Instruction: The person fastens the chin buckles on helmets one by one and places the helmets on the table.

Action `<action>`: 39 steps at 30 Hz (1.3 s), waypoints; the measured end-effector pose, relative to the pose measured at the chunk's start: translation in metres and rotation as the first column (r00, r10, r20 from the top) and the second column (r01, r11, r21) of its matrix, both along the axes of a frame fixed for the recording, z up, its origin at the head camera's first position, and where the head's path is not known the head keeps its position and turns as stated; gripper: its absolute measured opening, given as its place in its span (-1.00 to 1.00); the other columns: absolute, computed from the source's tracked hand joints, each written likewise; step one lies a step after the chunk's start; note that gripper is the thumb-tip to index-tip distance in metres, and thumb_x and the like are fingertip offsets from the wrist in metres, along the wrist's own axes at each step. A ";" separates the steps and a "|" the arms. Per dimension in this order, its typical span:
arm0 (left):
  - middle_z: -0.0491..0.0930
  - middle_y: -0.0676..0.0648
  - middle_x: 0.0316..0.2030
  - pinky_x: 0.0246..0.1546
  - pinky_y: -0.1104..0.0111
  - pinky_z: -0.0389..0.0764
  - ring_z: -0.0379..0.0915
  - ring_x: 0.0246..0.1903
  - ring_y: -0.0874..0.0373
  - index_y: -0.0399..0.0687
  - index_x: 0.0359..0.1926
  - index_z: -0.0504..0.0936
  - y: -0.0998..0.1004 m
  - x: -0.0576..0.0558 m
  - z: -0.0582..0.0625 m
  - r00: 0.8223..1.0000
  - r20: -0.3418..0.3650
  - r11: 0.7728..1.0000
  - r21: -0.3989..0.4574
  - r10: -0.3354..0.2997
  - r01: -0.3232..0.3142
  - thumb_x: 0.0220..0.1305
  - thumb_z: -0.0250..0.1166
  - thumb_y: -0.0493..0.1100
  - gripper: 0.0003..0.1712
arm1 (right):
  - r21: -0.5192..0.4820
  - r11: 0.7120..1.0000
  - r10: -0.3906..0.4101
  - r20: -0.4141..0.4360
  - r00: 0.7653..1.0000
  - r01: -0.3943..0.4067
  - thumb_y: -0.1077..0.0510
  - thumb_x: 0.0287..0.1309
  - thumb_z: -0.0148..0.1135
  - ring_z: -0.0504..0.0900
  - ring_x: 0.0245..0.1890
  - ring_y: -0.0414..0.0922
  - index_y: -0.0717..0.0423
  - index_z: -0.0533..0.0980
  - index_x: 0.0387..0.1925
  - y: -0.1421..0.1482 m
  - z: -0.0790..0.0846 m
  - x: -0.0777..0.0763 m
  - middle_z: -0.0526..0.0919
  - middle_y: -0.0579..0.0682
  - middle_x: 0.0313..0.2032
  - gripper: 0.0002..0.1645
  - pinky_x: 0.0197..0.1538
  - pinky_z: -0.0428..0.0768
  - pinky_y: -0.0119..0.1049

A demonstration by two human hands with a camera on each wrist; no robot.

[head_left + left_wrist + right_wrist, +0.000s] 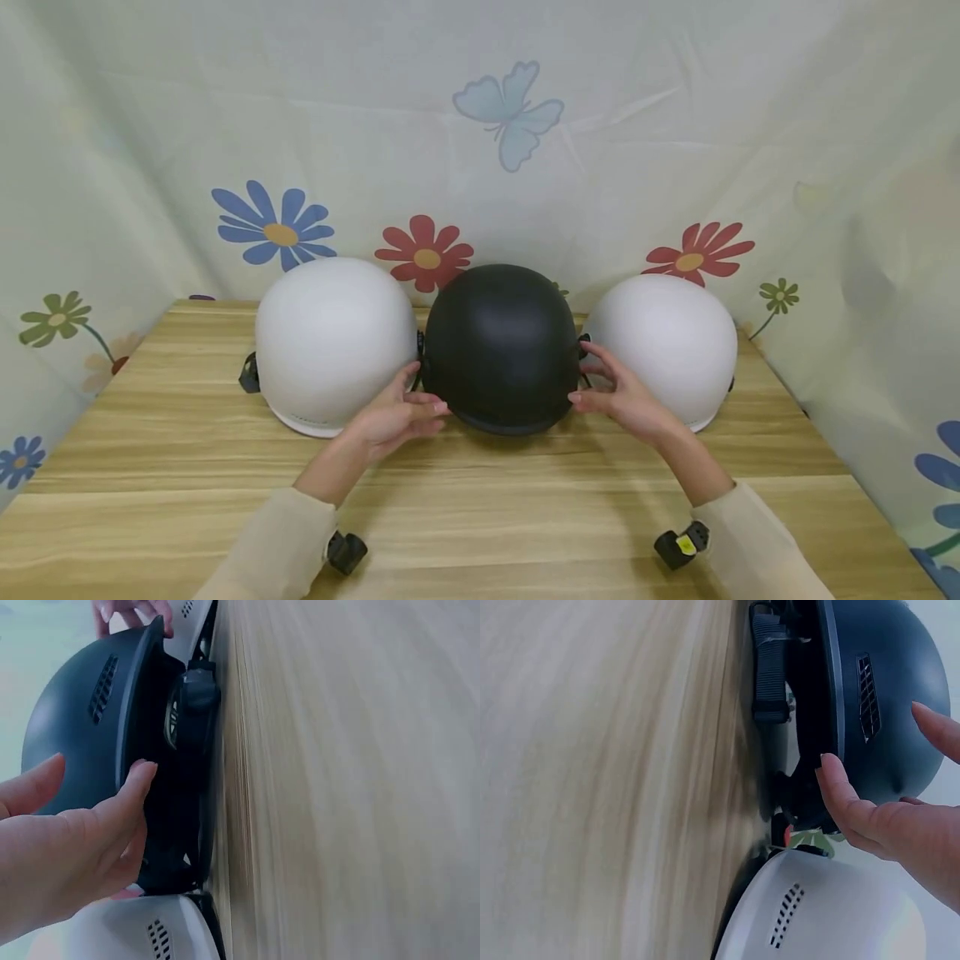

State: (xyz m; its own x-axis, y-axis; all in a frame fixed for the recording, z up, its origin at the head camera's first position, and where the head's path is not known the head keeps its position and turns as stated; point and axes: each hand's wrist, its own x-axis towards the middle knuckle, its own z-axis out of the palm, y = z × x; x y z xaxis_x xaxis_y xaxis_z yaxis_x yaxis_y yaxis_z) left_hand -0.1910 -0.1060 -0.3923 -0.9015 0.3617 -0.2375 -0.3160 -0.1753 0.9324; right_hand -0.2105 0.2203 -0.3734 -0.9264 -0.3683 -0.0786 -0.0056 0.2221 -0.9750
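Note:
A matte black helmet [502,350] sits dome up on the wooden table, between two white helmets. My left hand [393,417] is at its left side, fingers extended, fingertips at the lower rim. In the left wrist view that hand's thumb [46,780] stands apart from the fingers over the shell. My right hand [633,404] mirrors this on the right, its thumb and fingers spread beside the helmet. Seen from the right wrist, a fingertip [831,766] lies at the rim, below a slotted vent [868,697]. A black webbing strap [770,671] shows under the helmet.
Close on the left stands a white helmet [330,333]; another white helmet [667,350] is close on the right. Behind the table [480,517] hangs a pale curtain [337,125] with flowers and a butterfly. Each wrist wears a small black camera [347,552].

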 end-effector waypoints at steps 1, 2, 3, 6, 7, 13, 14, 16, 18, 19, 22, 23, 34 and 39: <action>0.27 -0.21 -0.19 0.03 0.10 0.40 0.44 -0.07 -0.12 -0.07 0.40 -0.42 0.001 0.000 0.000 1.000 0.004 1.000 0.017 0.015 -0.015 0.21 0.08 -0.49 -0.01 | 0.001 1.000 -0.007 -0.001 1.000 0.007 0.27 0.08 0.25 0.59 -0.15 0.05 0.05 -0.15 0.40 -0.001 0.001 0.000 0.03 0.33 0.27 0.01 -0.06 0.53 -0.14; 0.26 -0.20 -0.20 0.04 0.09 0.39 0.44 -0.08 -0.12 -0.07 0.40 -0.41 0.002 0.000 0.000 1.000 0.008 0.999 0.032 0.030 -0.030 0.21 0.08 -0.49 -0.01 | 0.001 1.000 -0.010 -0.003 1.000 0.010 0.27 0.08 0.25 0.59 -0.15 0.05 0.05 -0.14 0.40 -0.001 0.002 0.001 0.03 0.32 0.27 0.00 -0.06 0.53 -0.15; 0.26 -0.20 -0.20 0.05 0.08 0.38 0.44 -0.09 -0.12 -0.08 0.40 -0.41 0.002 0.000 0.000 0.999 0.010 0.998 0.044 0.041 -0.041 0.21 0.07 -0.50 -0.01 | -0.002 1.000 -0.013 -0.007 1.000 0.013 0.28 0.09 0.24 0.58 -0.15 0.05 0.06 -0.13 0.40 -0.002 0.003 0.001 0.03 0.31 0.27 -0.01 -0.06 0.53 -0.15; 0.26 -0.18 -0.21 0.06 0.06 0.35 0.45 -0.15 -0.07 -0.08 0.40 -0.41 0.004 0.000 0.000 0.998 0.012 0.995 0.071 0.065 -0.066 0.21 0.06 -0.51 -0.01 | -0.006 1.000 -0.024 -0.019 1.000 0.024 0.29 0.10 0.21 0.58 -0.13 0.06 0.07 -0.11 0.40 -0.004 0.005 0.003 0.05 0.31 0.27 -0.05 -0.05 0.53 -0.16; 0.26 -0.18 -0.21 0.07 0.06 0.34 0.45 -0.17 -0.04 -0.08 0.40 -0.41 0.004 0.000 0.000 0.997 0.012 0.994 0.080 0.070 -0.071 0.21 0.05 -0.52 -0.02 | -0.007 1.000 -0.026 -0.021 0.999 0.026 0.30 0.11 0.21 0.57 -0.12 0.06 0.07 -0.10 0.39 -0.005 0.006 0.003 0.06 0.30 0.27 -0.06 -0.06 0.53 -0.16; 0.04 -0.44 0.14 0.07 0.10 0.35 0.35 -0.03 -0.11 -0.02 0.40 -0.43 0.006 0.000 -0.001 0.997 0.021 0.990 0.123 0.074 -0.076 0.21 0.02 -0.54 -0.01 | -0.005 1.000 -0.030 -0.017 0.999 0.030 0.31 0.11 0.20 0.54 -0.07 0.07 0.05 -0.05 0.39 -0.008 0.007 0.004 0.06 0.29 0.27 -0.09 -0.02 0.49 -0.07; -0.06 -0.48 0.21 0.08 0.10 0.35 0.30 0.02 -0.14 -0.01 0.40 -0.44 0.007 0.000 -0.001 0.997 0.025 0.989 0.127 0.074 -0.077 0.21 0.02 -0.54 0.00 | -0.005 1.000 -0.030 -0.016 0.999 0.030 0.31 0.11 0.20 0.54 -0.07 0.06 0.06 -0.05 0.39 -0.008 0.007 0.004 0.06 0.29 0.28 -0.09 -0.01 0.48 -0.05; -0.24 -0.49 0.28 0.09 0.11 0.33 0.19 0.11 -0.18 0.03 0.40 -0.45 0.008 0.001 -0.002 0.997 0.035 0.987 0.141 0.075 -0.080 0.20 0.02 -0.54 0.02 | -0.005 1.000 -0.028 -0.018 0.999 0.028 0.30 0.11 0.21 0.54 -0.07 0.05 0.07 -0.06 0.39 -0.008 0.007 0.005 0.05 0.30 0.28 -0.09 0.00 0.47 -0.03; -0.26 -0.48 0.29 0.10 0.10 0.32 0.15 0.13 -0.17 0.05 0.40 -0.45 0.008 0.001 -0.002 0.996 0.035 0.986 0.144 0.081 -0.085 0.20 0.03 -0.54 0.02 | -0.003 1.000 -0.028 -0.025 0.999 0.027 0.29 0.11 0.21 0.54 -0.07 0.07 0.09 -0.06 0.39 -0.009 0.007 0.005 0.05 0.31 0.28 -0.09 0.00 0.47 -0.03; -0.26 -0.48 0.29 0.10 0.10 0.32 0.17 0.12 -0.15 0.06 0.40 -0.44 0.008 0.001 -0.002 0.996 0.035 0.986 0.143 0.085 -0.089 0.20 0.03 -0.54 0.02 | 0.006 1.000 -0.029 -0.033 0.999 0.029 0.29 0.11 0.21 0.53 -0.07 0.09 0.10 -0.06 0.39 -0.009 0.007 0.005 0.06 0.31 0.28 -0.09 -0.01 0.47 -0.02; -0.20 -0.46 0.27 0.09 0.10 0.33 0.25 0.03 -0.09 0.06 0.40 -0.43 0.008 0.001 -0.003 0.995 0.036 0.985 0.146 0.089 -0.094 0.20 0.03 -0.53 0.02 | 0.065 0.997 -0.042 -0.077 0.996 0.047 0.26 0.10 0.23 0.45 0.02 0.14 0.12 -0.03 0.38 -0.009 0.007 0.004 0.10 0.30 0.27 -0.10 0.01 0.47 -0.04; -0.17 -0.45 0.25 0.09 0.10 0.34 0.28 -0.01 -0.06 0.06 0.40 -0.43 0.009 0.001 -0.003 0.995 0.038 0.984 0.150 0.089 -0.094 0.21 0.03 -0.53 0.02 | 0.090 0.994 -0.046 -0.097 0.994 0.054 0.25 0.10 0.23 0.40 0.08 0.16 0.13 -0.02 0.38 -0.009 0.007 0.004 0.11 0.29 0.28 -0.10 0.04 0.45 -0.03; 0.23 -0.14 -0.29 0.10 0.08 0.32 0.33 -0.27 0.09 0.06 0.40 -0.41 0.010 0.000 -0.004 0.996 0.000 0.985 0.148 0.086 -0.086 0.19 0.08 -0.52 0.03 | 0.149 0.986 -0.042 -0.181 0.983 0.070 0.24 0.10 0.24 0.07 0.30 0.15 0.21 -0.03 0.37 -0.011 0.008 0.003 0.07 0.24 0.32 -0.10 0.20 0.23 0.02; 0.29 -0.05 -0.45 0.11 0.06 0.31 0.35 -0.36 0.13 0.09 0.40 -0.42 0.009 0.001 -0.002 0.997 -0.026 0.987 0.143 0.075 -0.071 0.19 0.09 -0.50 0.05 | 0.132 0.990 -0.029 -0.145 0.989 0.048 0.28 0.10 0.22 0.12 0.28 0.18 0.25 -0.06 0.36 -0.009 0.005 0.004 0.09 0.29 0.30 -0.10 0.15 0.28 -0.01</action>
State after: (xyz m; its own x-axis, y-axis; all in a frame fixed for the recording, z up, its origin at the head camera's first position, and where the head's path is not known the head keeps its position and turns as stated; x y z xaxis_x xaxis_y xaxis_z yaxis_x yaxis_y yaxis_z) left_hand -0.1897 -0.0968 -0.3945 -0.9330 0.3227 -0.1596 -0.2684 -0.3283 0.9056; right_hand -0.2070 0.2118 -0.3679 -0.9450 -0.3270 0.0087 -0.1309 0.3538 -0.9261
